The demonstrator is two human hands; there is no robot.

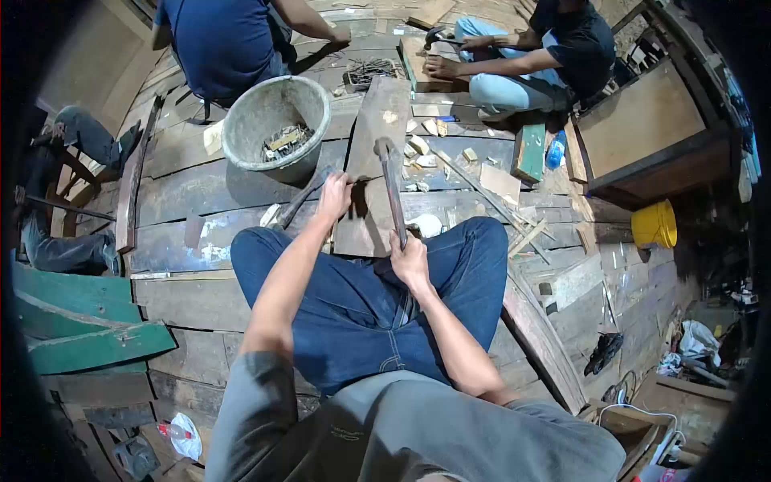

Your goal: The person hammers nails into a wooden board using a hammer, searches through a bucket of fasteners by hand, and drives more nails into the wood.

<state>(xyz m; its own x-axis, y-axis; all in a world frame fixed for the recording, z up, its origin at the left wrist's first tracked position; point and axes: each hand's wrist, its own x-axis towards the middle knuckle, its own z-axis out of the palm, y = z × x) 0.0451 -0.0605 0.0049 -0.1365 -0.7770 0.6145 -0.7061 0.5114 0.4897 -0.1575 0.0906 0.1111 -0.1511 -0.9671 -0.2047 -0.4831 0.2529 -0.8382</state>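
My right hand (409, 259) is closed around the handle of a hammer (393, 191), its head raised over a wooden board (379, 112) that lies lengthwise in front of my crossed legs. My left hand (336, 195) is at the board's left edge with its fingers pinched together. Whatever they hold, if anything, is too small to make out. Just left of that hand a dark long-handled tool (300, 198) lies slanted on the floor; its kind is unclear.
A grey bucket (241, 128) with scrap inside stands ahead left. Wood chips and offcuts (426, 161) litter the right. A co-worker (554, 56) with a hammer sits ahead right, another person (217, 48) ahead left. A yellow bucket (654, 224) and a long beam (546, 345) are on the right.
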